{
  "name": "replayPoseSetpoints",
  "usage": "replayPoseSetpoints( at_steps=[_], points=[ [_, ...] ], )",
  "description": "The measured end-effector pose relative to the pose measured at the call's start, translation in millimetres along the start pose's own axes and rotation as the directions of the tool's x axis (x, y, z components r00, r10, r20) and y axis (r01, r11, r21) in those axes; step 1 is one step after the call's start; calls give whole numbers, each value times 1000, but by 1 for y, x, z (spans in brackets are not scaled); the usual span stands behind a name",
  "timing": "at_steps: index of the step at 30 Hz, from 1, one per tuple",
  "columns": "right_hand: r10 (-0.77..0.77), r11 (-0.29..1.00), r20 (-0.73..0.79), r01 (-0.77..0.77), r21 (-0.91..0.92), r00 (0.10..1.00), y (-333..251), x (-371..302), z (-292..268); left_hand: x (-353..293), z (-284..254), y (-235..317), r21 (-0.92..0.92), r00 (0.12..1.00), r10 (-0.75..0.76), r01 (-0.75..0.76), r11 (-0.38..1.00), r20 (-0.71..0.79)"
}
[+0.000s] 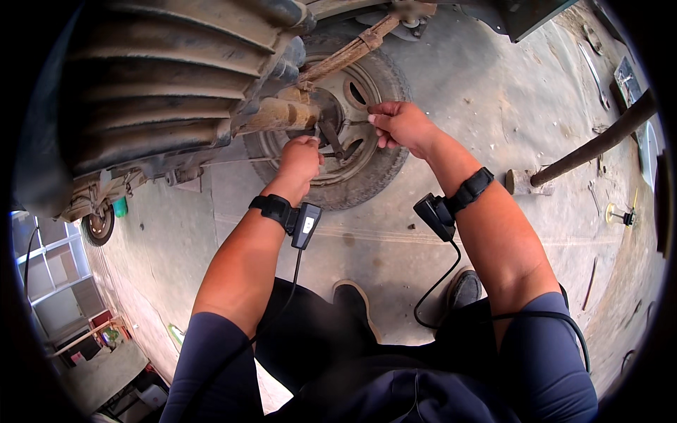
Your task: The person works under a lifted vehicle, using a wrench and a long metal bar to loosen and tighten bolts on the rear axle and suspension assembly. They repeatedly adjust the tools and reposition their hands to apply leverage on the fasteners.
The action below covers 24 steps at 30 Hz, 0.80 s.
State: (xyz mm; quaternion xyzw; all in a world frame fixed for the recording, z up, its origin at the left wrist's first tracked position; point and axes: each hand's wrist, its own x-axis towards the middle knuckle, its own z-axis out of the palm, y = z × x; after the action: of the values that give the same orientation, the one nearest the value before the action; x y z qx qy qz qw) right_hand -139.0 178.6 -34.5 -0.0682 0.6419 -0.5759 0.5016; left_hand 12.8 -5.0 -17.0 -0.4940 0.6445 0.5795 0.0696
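A rusty axle runs in from the left to a hub, with a dark metal lever on its end. Just left of that lever, my left hand is closed with its thumb and fingers pinched together; what they hold, if anything, is too small to make out. On the hub's right side, my right hand pinches the end of a thin metal rod between thumb and forefinger. Behind and beneath both hands is a dusty wheel with a black tire.
A large ribbed, dirty metal casing fills the upper left. A rusty shaft slants above the wheel. To the right, a dark pole ends at a wooden block. Wrenches and other tools lie on the concrete floor.
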Motion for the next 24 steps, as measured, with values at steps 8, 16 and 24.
replayPoseSetpoints(
  at_steps=[8, 16, 24],
  points=[
    [208, 965, 191, -234, 120, 959, 30, -13, -4, -1, 2, 3, 30, 1000, -7, 6, 1000, 15],
    [177, 948, 187, -219, 230, 966, 25, -14, -3, -1, 2, 4, 33, 1000, 3, -4, 999, 24],
    [97, 994, 107, -102, 44, 990, 32, -9, 10, -3, 1, 5, 22, 999, 13, -14, 1000, 36]
  ],
)
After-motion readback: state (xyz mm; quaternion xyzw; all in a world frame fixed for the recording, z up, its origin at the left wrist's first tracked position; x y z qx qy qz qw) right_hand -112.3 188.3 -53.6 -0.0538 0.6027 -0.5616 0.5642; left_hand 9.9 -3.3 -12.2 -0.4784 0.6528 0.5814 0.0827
